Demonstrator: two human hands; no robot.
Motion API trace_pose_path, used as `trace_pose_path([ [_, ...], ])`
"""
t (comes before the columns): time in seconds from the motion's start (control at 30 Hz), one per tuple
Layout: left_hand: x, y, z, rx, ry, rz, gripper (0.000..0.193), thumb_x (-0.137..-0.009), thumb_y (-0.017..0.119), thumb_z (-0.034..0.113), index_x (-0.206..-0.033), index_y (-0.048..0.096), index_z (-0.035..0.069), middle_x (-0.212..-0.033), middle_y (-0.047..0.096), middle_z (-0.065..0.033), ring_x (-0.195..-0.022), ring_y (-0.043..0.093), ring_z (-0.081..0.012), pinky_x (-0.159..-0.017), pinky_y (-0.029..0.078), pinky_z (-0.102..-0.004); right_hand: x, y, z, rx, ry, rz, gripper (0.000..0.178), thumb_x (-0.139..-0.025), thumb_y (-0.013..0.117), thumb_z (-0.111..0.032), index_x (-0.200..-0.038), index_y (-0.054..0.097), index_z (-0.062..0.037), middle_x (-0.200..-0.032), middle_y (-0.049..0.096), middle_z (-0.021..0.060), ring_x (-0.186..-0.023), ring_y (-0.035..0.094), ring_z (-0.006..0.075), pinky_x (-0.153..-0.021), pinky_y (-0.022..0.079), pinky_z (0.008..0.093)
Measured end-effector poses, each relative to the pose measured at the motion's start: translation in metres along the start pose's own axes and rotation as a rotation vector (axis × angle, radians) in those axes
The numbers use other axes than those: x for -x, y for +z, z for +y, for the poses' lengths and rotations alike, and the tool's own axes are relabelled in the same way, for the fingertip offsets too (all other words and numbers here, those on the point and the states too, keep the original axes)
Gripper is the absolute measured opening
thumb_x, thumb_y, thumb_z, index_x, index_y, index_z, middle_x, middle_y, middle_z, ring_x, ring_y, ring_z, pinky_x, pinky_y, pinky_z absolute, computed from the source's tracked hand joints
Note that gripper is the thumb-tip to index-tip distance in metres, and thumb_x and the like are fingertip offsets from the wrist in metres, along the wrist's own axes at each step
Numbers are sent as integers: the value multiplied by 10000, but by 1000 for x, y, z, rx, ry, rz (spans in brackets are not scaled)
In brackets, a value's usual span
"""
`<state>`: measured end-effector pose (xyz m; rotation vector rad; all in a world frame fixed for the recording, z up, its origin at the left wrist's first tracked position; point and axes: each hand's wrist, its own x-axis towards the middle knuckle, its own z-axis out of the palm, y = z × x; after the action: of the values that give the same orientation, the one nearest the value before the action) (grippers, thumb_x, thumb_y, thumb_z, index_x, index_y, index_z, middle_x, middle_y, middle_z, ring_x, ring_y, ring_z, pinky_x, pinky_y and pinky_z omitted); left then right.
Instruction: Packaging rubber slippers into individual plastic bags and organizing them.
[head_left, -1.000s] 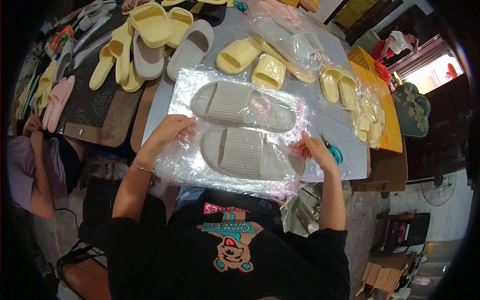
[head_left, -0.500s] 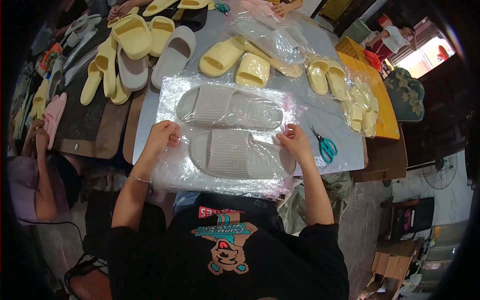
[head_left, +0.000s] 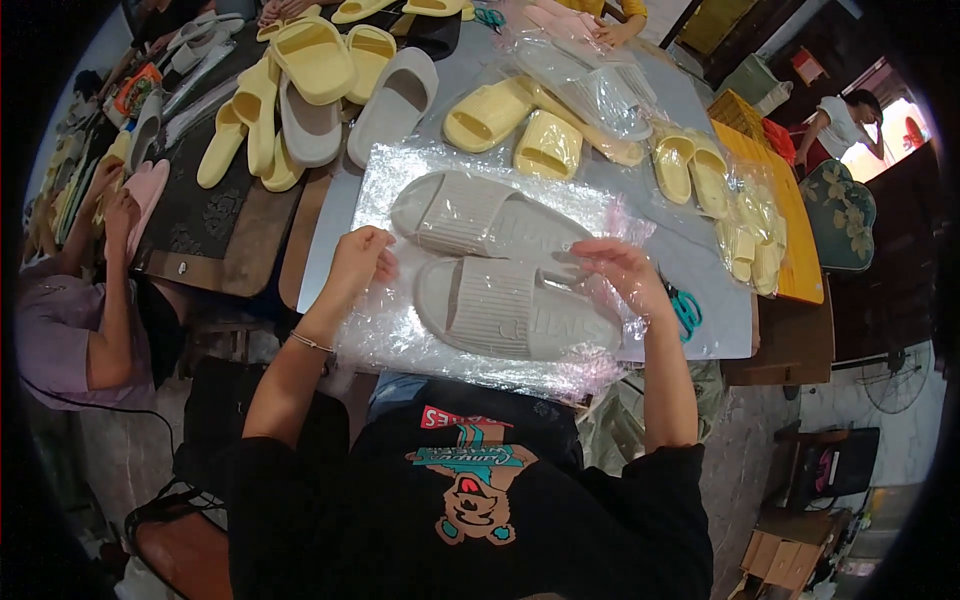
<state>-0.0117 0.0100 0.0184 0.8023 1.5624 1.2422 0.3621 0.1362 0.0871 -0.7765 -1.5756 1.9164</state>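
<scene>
Two grey ribbed slippers, the far slipper [head_left: 465, 212] and the near slipper [head_left: 475, 307], lie side by side under a shiny clear plastic bag [head_left: 375, 335], with their toe ends to the left. My left hand [head_left: 360, 262] is at the bag's left side, fingers curled in on the film. Over the heel ends, my right hand [head_left: 628, 278] is spread flat with its fingers stretched to the left. Teal-handled scissors [head_left: 686, 312] lie beside my right wrist, partly hidden by it.
Loose yellow slippers [head_left: 488, 115] and several bagged pairs [head_left: 690, 172] lie farther back on the grey table [head_left: 715, 335]. More yellow and grey slippers [head_left: 315, 60] are piled at the far left. A co-worker at left holds a pink slipper [head_left: 148, 205]; another co-worker's hand [head_left: 612, 34] shows at the back.
My right hand has left its pinch at the bag's right edge and moved inward, its fingers now stretched out. The view has shifted, and the far slipper lies more slanted.
</scene>
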Motion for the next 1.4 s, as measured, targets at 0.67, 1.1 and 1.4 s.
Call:
trace_pose_path([
  [0.67, 23, 1, 19, -1027, 212, 547, 222, -944, 453, 216, -1047, 558, 50, -996, 615, -221, -888, 611, -386, -723, 460, -496, 105, -62, 3, 1212, -180, 498, 242, -751, 577, -98, -955, 620, 25, -1068, 607, 166, -1040, 539, 333, -920, 407, 345],
  [1.1, 17, 21, -10, -630, 639, -221, 539, -764, 645, 343, -1235, 556, 96, -1405, 414, -130, -1345, 289, -309, -1116, 140, -526, -23, 162, -14, 1167, -618, 358, 356, -612, 631, -7, -958, 549, 9, -997, 532, 187, -973, 515, 381, -784, 468, 451],
  [1.4, 22, 23, -14, -1372, 763, 49, 630, -888, 508, 366, -1449, 302, 163, -1508, 187, -190, -1364, 121, -478, -1099, 82, -592, -34, 78, 55, 1329, -235, 843, 327, -677, 614, -62, -997, 576, -5, -1111, 549, 153, -1052, 500, 355, -860, 459, 445],
])
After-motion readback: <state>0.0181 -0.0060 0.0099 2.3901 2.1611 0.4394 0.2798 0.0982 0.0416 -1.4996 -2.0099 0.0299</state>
